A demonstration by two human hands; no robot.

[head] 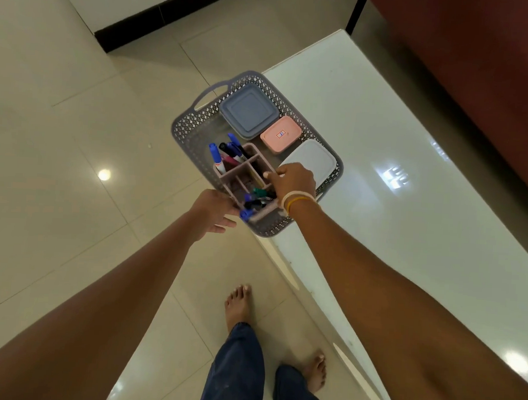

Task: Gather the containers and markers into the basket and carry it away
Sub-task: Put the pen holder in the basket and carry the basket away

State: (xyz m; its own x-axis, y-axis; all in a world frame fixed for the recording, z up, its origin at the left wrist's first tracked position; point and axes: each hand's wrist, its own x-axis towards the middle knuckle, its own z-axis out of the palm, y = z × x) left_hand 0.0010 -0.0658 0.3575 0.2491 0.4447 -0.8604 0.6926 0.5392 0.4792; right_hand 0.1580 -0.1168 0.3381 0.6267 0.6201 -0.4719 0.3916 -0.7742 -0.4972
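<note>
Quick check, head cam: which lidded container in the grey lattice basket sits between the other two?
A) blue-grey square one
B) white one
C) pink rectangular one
C: the pink rectangular lidded container lies between the blue-grey square lidded container and the white lidded container inside the grey lattice plastic basket.

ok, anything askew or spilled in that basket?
Nothing spilled. The grey basket overhangs the white table edge, much of it out over the floor. The blue-capped markers lean at mixed angles in the pink organizer; the three lidded containers lie flat.
</note>
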